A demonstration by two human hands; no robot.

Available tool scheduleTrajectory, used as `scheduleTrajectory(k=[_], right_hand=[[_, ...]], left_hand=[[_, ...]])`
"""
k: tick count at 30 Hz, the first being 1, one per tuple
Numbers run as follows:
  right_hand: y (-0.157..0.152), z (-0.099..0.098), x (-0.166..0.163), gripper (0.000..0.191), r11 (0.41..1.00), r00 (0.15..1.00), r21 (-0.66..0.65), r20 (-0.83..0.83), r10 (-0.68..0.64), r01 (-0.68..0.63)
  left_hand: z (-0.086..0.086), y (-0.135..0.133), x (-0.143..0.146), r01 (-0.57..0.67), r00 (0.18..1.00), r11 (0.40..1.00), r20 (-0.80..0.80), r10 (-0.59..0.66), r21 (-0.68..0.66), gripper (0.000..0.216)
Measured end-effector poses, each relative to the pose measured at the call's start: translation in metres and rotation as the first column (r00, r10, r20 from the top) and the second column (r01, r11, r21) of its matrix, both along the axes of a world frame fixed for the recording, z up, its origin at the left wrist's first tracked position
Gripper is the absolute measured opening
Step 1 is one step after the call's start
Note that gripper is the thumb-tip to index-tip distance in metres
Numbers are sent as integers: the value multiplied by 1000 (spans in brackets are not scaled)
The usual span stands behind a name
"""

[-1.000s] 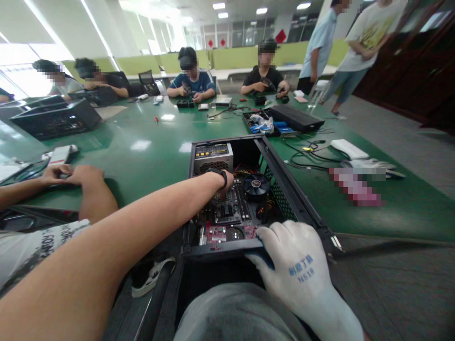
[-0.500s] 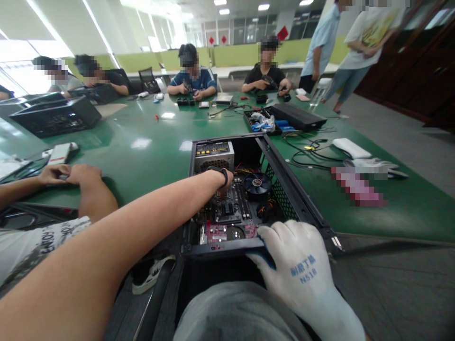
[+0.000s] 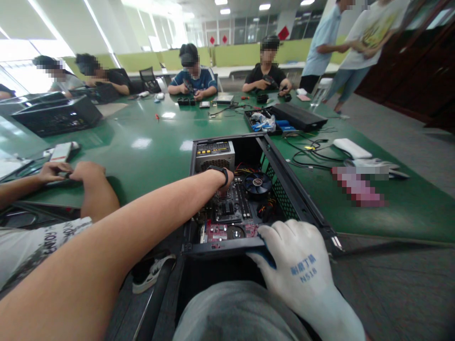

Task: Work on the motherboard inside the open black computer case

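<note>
An open black computer case [image 3: 220, 246] lies on its side at the table's near edge. Inside are the silver power supply [image 3: 220, 154], the motherboard [image 3: 232, 194], a red circuit card [image 3: 220, 230] and a round black fan [image 3: 256, 183]. My left hand [image 3: 226, 183], bare with a black band at the wrist, reaches down over the motherboard below the power supply; its fingertips are hidden. My right hand [image 3: 298, 258], in a white work glove, is closed over the case's near rim, thumb on my side and fingers curled over.
Behind the case sits a black tray [image 3: 254, 124] with blue-and-white items. Black cables [image 3: 302, 151] and a white glove [image 3: 377, 166] lie to the right. At left, another person's hands [image 3: 71, 173] rest at the table edge; another case [image 3: 60, 116] stands beyond.
My two hands and the case stay almost where they were. At back right, a standing person in light blue has raised a forearm toward the person beside them.
</note>
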State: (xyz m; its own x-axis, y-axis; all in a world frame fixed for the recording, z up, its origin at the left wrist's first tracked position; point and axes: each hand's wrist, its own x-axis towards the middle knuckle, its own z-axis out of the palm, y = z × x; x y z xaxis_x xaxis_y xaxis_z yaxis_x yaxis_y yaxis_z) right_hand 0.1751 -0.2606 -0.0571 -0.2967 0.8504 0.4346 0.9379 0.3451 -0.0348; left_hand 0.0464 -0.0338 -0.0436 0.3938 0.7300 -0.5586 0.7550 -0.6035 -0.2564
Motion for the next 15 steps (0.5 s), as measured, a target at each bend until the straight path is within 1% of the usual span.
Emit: scheduleTrajectory(k=[5, 7, 11, 13, 15], right_hand=[[0, 1, 0, 28, 1000, 1000, 0, -1, 4, -4], [0, 1, 0, 29, 1000, 1000, -2, -1, 5, -5], [-1, 0, 0, 28, 1000, 1000, 2, -1, 5, -5], [-1, 0, 1, 28, 1000, 1000, -2, -4, 3, -3], [-1, 0, 1, 28, 1000, 1000, -5, -7, 2, -2]], left_hand=[[3, -2, 0, -69, 995, 998, 66, 68, 4, 56], [3, -2, 0, -53, 997, 999, 51, 53, 5, 56], [2, -1, 0, 20, 1000, 1000, -24, -20, 10, 59], [1, -1, 0, 16, 1000, 1000, -20, -15, 11, 60], [1, 0, 0, -15, 1000, 1000, 17, 15, 6, 58]])
